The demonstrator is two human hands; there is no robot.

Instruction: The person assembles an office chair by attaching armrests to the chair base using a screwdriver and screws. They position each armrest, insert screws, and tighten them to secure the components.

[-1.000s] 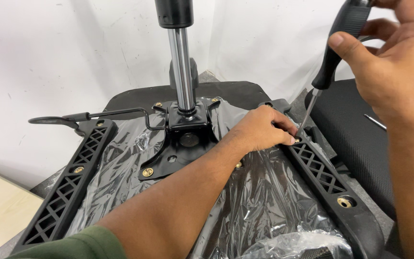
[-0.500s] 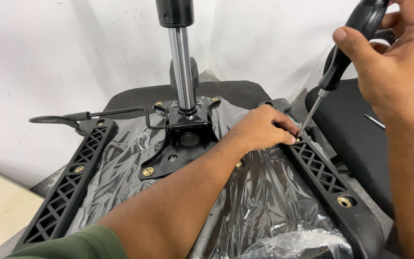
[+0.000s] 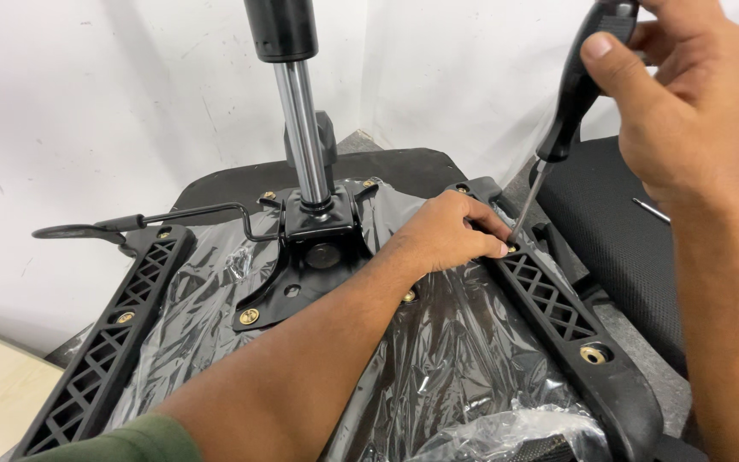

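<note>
Right hand (image 3: 686, 120) grips the screwdriver (image 3: 579, 77), tip on a screw (image 3: 512, 248) right of the gas cylinder (image 3: 301, 128). Left hand (image 3: 446, 233) pinches beside that screw; a slipping tip could jab its fingers.

hands: 2 | screwdriver (image 3: 576, 96): 1 | armrest brackets: 2 | gas cylinder (image 3: 297, 111): 1

— What wrapping do you see?
— A clear, crinkled plastic film bag (image 3: 464, 342) covers the dark seat underside beneath your left hand (image 3: 451, 233), glossy with white glints. Near your left forearm it bunches into a pale fold (image 3: 506, 432).
— Labels, signs, screens?
— You have none.
</note>
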